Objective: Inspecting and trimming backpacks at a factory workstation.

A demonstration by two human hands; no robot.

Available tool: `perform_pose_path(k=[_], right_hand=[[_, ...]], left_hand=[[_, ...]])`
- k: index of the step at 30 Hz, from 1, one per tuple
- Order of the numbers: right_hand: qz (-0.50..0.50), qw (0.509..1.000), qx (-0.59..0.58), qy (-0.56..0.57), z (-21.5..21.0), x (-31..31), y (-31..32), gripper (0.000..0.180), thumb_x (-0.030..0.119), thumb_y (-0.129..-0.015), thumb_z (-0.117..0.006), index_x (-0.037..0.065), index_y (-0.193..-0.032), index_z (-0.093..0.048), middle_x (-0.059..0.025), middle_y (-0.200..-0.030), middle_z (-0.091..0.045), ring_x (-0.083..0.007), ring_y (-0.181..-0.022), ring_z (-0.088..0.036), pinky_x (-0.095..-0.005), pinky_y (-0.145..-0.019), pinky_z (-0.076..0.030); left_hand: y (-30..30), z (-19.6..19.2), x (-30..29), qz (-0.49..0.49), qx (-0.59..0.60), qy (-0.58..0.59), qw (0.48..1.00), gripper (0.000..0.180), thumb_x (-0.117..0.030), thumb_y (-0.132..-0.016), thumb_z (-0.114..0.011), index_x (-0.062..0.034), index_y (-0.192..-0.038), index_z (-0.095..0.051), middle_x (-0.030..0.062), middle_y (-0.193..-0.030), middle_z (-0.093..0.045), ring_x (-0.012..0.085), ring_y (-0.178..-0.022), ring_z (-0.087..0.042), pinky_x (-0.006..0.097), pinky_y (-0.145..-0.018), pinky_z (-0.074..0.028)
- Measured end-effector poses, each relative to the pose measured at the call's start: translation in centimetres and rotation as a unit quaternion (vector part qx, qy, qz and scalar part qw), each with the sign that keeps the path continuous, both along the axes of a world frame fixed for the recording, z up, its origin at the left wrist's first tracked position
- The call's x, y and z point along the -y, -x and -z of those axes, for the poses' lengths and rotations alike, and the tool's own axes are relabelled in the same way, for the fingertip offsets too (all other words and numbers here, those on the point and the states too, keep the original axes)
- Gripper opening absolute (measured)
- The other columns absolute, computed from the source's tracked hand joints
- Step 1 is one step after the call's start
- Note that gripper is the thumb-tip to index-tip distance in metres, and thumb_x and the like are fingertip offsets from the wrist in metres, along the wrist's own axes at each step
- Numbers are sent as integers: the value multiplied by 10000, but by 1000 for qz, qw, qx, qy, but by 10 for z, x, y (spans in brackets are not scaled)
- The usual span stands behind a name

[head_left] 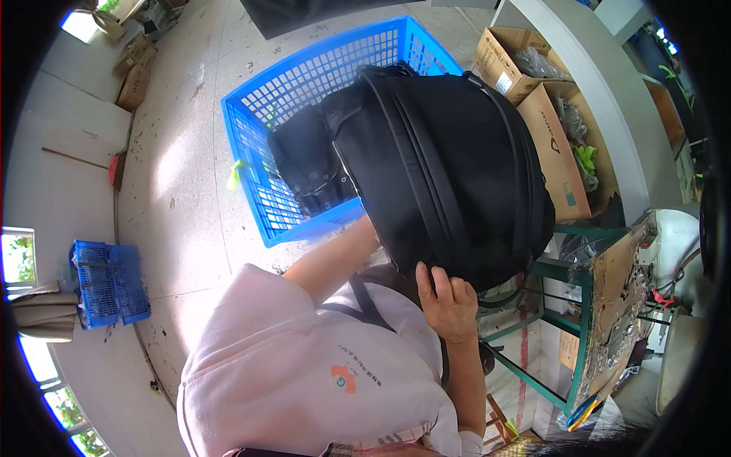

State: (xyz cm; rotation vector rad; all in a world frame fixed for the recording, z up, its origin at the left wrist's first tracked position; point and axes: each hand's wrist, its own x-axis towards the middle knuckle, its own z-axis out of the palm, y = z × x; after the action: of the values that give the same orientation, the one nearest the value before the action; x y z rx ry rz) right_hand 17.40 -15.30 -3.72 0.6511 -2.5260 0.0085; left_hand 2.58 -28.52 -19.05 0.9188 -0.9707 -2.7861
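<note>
A large black bag [457, 167] with long raised bands and a zip along its left edge is held up in front of my body. My right hand [449, 305] grips its near lower edge, fingers bent against the fabric. From the left, my left forearm [335, 263] reaches behind the bag's zipped edge, and the bag hides that hand. Behind the bag stands a blue plastic crate [244, 160] with grid walls. Inside the crate lie more black bags [304, 152], partly covered by the one I hold.
Open cardboard boxes [560, 156] with plastic-wrapped items stand at the right beside a pale curved panel [594, 84]. Nearer is a green metal-framed stand [586, 327] with a worn top. Blue crates [110, 282] rest by the left wall. A dark panel [304, 15] lies at the far edge.
</note>
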Motion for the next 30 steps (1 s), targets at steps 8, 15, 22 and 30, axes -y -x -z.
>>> perform_pose_path(k=[8, 15, 22, 30], right_hand=[[-22, 1000, -1, -6, 16, 7, 2, 273, 89, -712, -502, 91, -961, -614, -44, -918, -471, -156, -646, -390, -247, -535, -349], [-83, 995, -53, 16, -11, 48, 66, 221, 104, -684, -561, 64, -891, -627, -11, -823, -514, -124, -599, -422, -216, -492, -368], [-175, 982, -5, 69, 26, 133, 145, 143, 163, -686, -542, 55, -777, -555, -42, -788, -485, -156, -709, -477, -244, -510, -390], [98, 957, 182, 205, 68, -2, -2, 280, 132, -712, -515, 19, -965, -549, -142, -930, -495, -227, -773, -531, -310, -585, -468]], left_hand=[[-11, 1, 18, -61, -44, 39, 996, 420, -322, -879, -352, -51, -1196, -401, 95, -1176, -472, 254, -1082, -434, 347, -923, -354], [47, -4, 93, -74, -62, 68, 993, 422, -318, -884, -341, -53, -1210, -387, 93, -1195, -460, 252, -1101, -421, 342, -933, -347], [93, 0, 245, 6, -67, 86, 994, 425, -314, -889, -330, -55, -1223, -372, 91, -1214, -448, 251, -1120, -408, 337, -943, -339], [36, 56, 219, 57, 267, 127, 954, 520, -390, -846, -389, -60, -1246, -337, 171, -1127, -517, 288, -956, -544, 368, -784, -451]])
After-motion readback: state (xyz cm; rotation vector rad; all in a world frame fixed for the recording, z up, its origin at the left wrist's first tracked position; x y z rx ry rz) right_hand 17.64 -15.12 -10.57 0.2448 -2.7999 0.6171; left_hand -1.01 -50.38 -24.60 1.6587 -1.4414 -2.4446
